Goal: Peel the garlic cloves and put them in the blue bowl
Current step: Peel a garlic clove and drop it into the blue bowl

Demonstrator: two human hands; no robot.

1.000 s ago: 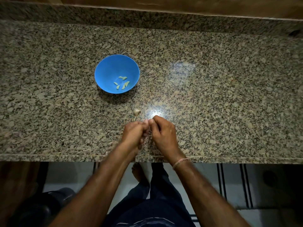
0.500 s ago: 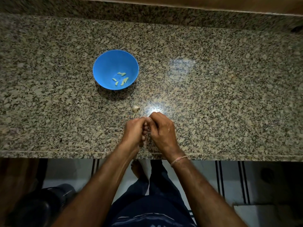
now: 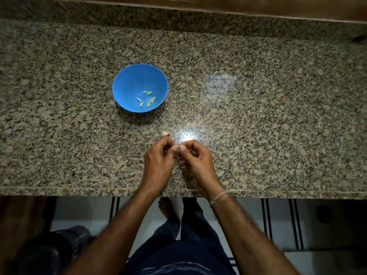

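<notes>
Head view: granite counter (image 3: 258,116) carrying a blue bowl (image 3: 129,84), which holds several peeled cloves (image 3: 148,99) on its floor. Nearer the viewer than the bowl and slightly to its right, a small pale garlic piece (image 3: 164,133) lies on the stone. Just nearer again, the left hand (image 3: 158,161) and right hand (image 3: 195,158) meet thumb to thumb with fingers curled. Both pinch a small pale object between their tips, apparently a garlic clove (image 3: 177,146), though it is largely hidden. A thread band (image 3: 218,197) circles the right wrist, well nearer than the bowl.
</notes>
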